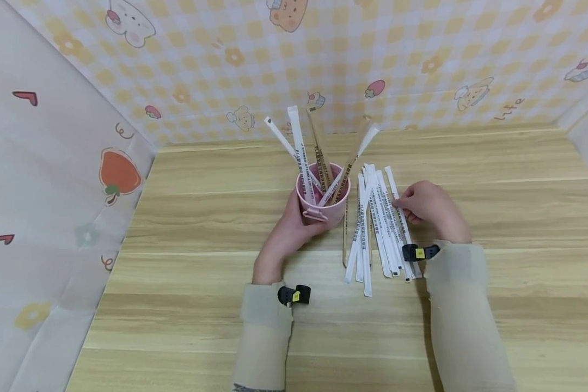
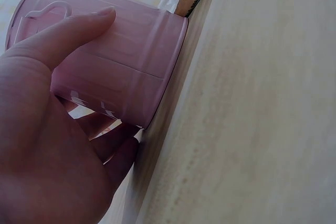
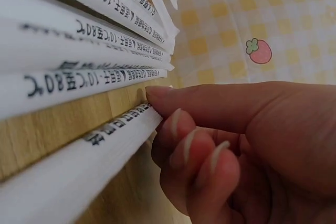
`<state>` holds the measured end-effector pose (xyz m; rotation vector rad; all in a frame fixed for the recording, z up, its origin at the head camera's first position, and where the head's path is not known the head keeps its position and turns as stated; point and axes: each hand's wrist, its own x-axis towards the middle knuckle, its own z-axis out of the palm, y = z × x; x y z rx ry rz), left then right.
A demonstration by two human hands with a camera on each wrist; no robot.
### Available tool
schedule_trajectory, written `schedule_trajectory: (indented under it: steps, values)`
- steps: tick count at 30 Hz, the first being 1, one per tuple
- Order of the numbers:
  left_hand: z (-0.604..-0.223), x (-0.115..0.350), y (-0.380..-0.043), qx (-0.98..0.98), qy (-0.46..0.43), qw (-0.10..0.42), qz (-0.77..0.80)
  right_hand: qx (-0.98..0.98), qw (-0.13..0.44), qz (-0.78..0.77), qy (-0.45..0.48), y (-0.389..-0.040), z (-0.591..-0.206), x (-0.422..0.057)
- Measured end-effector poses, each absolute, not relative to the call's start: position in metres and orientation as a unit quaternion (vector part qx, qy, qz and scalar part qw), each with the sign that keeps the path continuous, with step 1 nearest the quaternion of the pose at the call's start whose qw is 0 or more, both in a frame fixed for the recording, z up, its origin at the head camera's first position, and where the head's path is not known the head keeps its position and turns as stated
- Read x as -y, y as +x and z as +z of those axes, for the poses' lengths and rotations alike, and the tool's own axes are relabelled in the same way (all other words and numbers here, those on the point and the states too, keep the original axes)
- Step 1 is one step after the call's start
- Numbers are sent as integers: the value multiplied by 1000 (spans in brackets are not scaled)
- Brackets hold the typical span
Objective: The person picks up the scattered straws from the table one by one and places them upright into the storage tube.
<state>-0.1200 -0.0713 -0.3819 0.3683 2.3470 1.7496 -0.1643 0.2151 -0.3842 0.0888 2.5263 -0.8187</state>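
My left hand (image 1: 290,231) grips a small pink bucket (image 1: 334,216) that stands upright on the table. In the left wrist view the thumb lies along the bucket's wall (image 2: 121,40) and the fingers curl round its far side. Several paper-wrapped straws (image 1: 301,147), white and brown, lean out of the bucket. To its right lies a loose pile of wrapped straws (image 1: 379,218), mostly white with printed lettering. My right hand (image 1: 433,208) is at the right edge of that pile, with thumb and forefinger pinching one white wrapped straw (image 3: 113,153) near its far end.
The wood-grain table (image 1: 186,245) reaches back to a yellow checked cloth wall (image 1: 338,65). A white printed sheet (image 1: 68,190) hangs along the left side. A brown straw (image 1: 345,234) lies close beside the bucket. Each wrist bears a black strap (image 1: 286,295).
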Motion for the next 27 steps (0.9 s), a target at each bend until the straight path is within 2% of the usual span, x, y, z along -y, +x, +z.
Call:
schedule_trajectory:
  steps: [4,8,13,27]
  values:
    - [-396,73,-125,-798,121,88,584,-925,218,-310,25,-163,-378,-216]
    - [-415,74,-131,-803,117,79,579,-935,172,-310,20,-160,-367,-219]
    - [-414,73,-131,-802,120,77,581,-944,116,-307,14,-154,-351,-221]
    - [-414,74,-130,-805,121,75,576,-931,-99,-350,28,-132,-296,-191]
